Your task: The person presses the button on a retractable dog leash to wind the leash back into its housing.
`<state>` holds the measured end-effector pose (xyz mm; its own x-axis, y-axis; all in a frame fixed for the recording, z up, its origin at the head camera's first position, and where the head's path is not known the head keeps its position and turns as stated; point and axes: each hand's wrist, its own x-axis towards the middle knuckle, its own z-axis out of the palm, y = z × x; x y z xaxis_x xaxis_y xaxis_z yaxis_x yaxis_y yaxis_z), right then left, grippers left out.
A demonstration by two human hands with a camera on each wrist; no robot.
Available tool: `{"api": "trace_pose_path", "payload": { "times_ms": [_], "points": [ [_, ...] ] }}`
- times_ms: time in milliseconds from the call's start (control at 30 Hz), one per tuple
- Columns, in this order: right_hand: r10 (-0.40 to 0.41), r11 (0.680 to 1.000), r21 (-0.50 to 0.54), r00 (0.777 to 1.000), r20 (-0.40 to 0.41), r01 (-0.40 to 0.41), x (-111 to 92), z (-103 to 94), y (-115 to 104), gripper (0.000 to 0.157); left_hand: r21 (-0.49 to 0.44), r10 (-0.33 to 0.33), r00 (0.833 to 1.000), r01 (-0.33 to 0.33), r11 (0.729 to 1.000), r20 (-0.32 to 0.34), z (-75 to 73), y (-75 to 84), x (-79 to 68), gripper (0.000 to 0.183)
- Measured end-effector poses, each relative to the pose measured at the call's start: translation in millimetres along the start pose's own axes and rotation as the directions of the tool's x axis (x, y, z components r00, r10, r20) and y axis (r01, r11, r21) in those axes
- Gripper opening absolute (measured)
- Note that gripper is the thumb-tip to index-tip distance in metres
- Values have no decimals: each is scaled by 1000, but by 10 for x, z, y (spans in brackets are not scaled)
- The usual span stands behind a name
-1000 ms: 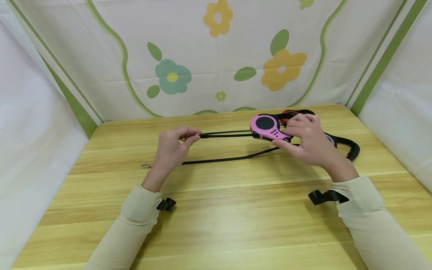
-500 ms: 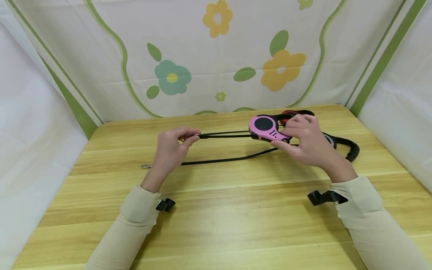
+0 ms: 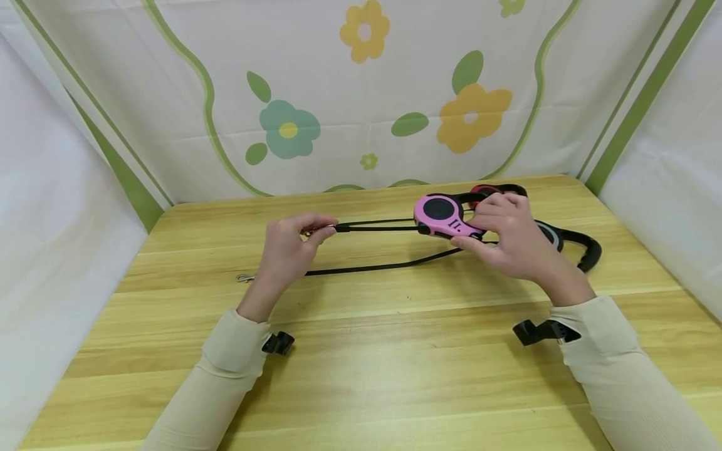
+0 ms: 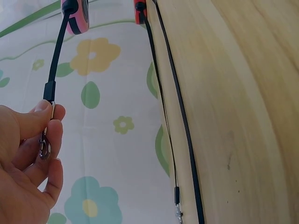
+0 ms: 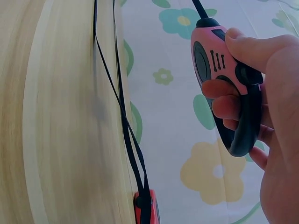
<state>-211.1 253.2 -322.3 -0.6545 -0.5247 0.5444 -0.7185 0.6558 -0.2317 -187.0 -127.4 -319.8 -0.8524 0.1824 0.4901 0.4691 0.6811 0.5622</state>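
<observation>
A pink-and-black retractable dog leash (image 3: 438, 210) is held in the air by my right hand (image 3: 510, 238). In the right wrist view the fingers go through the loop of its black handle (image 5: 245, 133), and the thumb lies on the pink casing. My left hand (image 3: 289, 244) pinches the metal clip (image 4: 45, 145) at the leash's end between thumb and fingers. Between both hands the black strap (image 3: 389, 228) runs nearly straight, a short length out of the casing.
Behind the right hand a red retractable leash (image 3: 481, 190) lies on the wooden table (image 3: 395, 376). To its right is a black-and-grey one (image 3: 590, 249). A black strap (image 3: 361, 269) lies across the table, and a silver clip (image 3: 245, 277) sits by the left wrist. A flowered cloth (image 3: 361, 94) hangs behind.
The pink leash and my right hand have shifted slightly left and toward me, so the strap between the hands is a little shorter. My left hand stays in place on the clip.
</observation>
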Motion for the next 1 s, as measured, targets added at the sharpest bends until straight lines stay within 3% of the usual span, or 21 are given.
{"api": "trace_pose_path", "payload": {
  "times_ms": [633, 1000],
  "points": [
    [-18, 1000, -1, 1000, 3, 18, -10, 44, -32, 31, 0, 19, 1000, -19, 1000, 7, 27, 44, -12, 14],
    [-45, 999, -13, 999, -11, 44, 7, 36, -62, 42, -12, 33, 999, -33, 999, 4, 47, 62, -20, 15]
  ]
}}
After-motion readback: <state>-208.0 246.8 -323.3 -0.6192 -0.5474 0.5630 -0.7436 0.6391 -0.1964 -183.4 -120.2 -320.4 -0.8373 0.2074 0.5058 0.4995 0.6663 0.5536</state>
